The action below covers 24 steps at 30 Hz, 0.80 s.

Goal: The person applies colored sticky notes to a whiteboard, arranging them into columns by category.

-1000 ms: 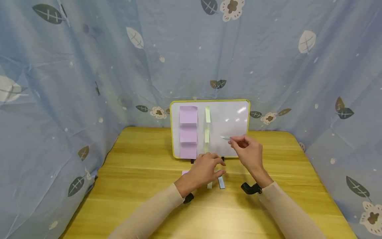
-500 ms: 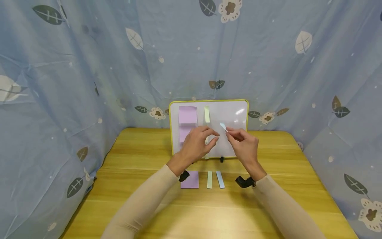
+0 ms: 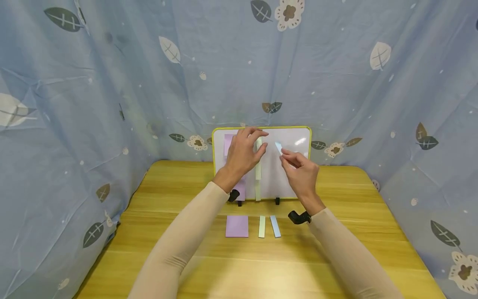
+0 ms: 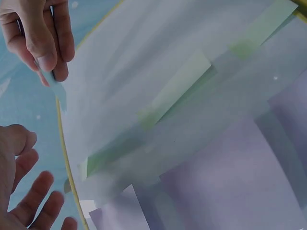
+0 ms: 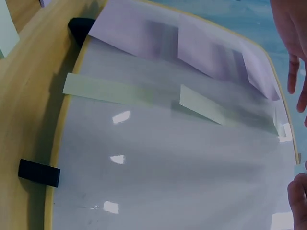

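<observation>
Between thumb and fingertips, my right hand (image 3: 302, 172) pinches a light blue sticky strip (image 3: 278, 147), held in front of the whiteboard's (image 3: 276, 182) right half. In the left wrist view this strip (image 4: 58, 92) points down from the fingers. My left hand (image 3: 244, 151) hovers over the board's upper left, fingers loosely bent and apart, holding nothing. It covers part of the purple sticky notes (image 3: 240, 192). Green sticky strips (image 3: 258, 168) run down the board in a column beside them; their lower ends lift off the surface in the left wrist view.
On the wooden table (image 3: 168, 191), before the board, lie a purple note pad (image 3: 237, 226), a green strip pad (image 3: 262, 226) and a blue strip pad (image 3: 275, 226). Black feet (image 3: 277, 201) support the yellow-rimmed board. A patterned blue curtain (image 3: 224, 74) hangs behind.
My left hand has risen from near the pads to the board's upper part. My right hand has lifted the blue strip higher; the strip, once nearly level, now points up and left.
</observation>
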### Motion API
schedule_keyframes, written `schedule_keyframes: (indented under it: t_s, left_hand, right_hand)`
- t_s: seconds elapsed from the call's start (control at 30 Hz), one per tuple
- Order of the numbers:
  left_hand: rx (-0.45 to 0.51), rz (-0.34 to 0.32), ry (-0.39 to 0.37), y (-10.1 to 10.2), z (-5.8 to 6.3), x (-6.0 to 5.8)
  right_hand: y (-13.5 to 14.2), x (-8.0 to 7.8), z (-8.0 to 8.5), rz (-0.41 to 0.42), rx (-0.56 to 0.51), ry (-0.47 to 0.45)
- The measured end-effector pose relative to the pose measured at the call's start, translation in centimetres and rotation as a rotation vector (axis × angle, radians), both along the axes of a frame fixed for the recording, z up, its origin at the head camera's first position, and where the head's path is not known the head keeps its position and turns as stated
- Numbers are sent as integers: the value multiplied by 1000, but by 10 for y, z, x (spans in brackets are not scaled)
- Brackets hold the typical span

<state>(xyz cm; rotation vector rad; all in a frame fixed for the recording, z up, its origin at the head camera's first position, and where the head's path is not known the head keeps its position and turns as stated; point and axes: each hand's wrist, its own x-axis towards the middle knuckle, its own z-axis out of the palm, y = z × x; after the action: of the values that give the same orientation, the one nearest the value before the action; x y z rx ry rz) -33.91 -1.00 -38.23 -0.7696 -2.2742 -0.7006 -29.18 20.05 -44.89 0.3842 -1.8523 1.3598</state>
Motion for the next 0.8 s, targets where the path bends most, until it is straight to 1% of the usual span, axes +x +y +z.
schedule_keyframes:
  t_s: [0.1, 0.2, 0.37, 0.47, 0.57, 0.63, 0.7, 0.8]
  left_hand:
    - [-5, 29, 5, 4, 5, -9]
    - [-16, 39, 1, 8, 9, -17]
    - [-55, 47, -41, 15, 14, -24]
    - [-60, 53, -61, 17, 16, -27]
    - [-47, 58, -68, 19, 14, -32]
    - [-33, 59, -70, 21, 9, -37]
    - [-17, 60, -70, 23, 2, -46]
    - [7, 66, -71, 27, -11, -62]
  right_hand:
    - [-3, -6, 2, -12, -13, 12]
    - [-6, -12, 3, -19, -15, 25]
    - [-11, -19, 3, -52, 1, 50]
    - [-14, -22, 4, -77, 12, 60]
    - [-14, -26, 3, -74, 12, 55]
    - [-14, -27, 3, -67, 8, 48]
    - [-14, -29, 2, -53, -1, 41]
    - [-14, -30, 1, -37, -15, 43]
